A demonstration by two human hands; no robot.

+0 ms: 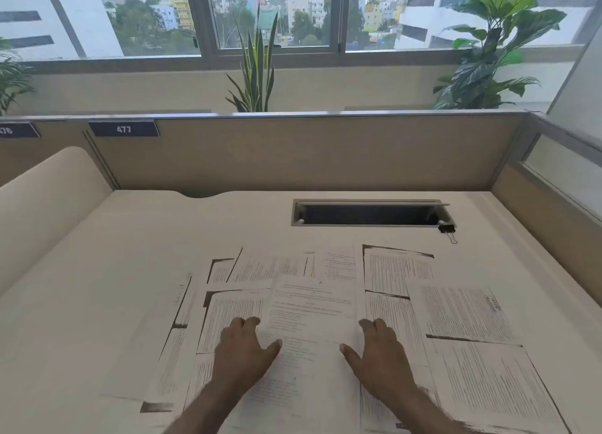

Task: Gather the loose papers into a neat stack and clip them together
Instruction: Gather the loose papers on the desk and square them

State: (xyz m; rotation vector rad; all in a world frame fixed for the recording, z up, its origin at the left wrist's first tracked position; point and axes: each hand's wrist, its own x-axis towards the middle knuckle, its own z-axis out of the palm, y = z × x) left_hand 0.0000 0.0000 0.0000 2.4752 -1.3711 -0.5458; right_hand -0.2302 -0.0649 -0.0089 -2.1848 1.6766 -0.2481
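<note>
Several printed sheets lie scattered and overlapping across the near half of the desk (97, 270). One sheet, the centre paper (309, 316), lies on top of the others in the middle. My left hand (244, 349) rests flat at that sheet's left edge, thumb spread over the page. At its right edge my right hand (381, 352) lies flat in the same way. Neither hand grips anything. More sheets spread out at the right (462, 316) and at the left (176, 345). A black binder clip (447, 230) sits at the far right, beside the cable slot.
A rectangular cable slot (368, 214) is cut into the desk behind the papers. Tan partition walls (293, 153) close off the back and right side. Potted plants (257, 72) and a window stand beyond the partition.
</note>
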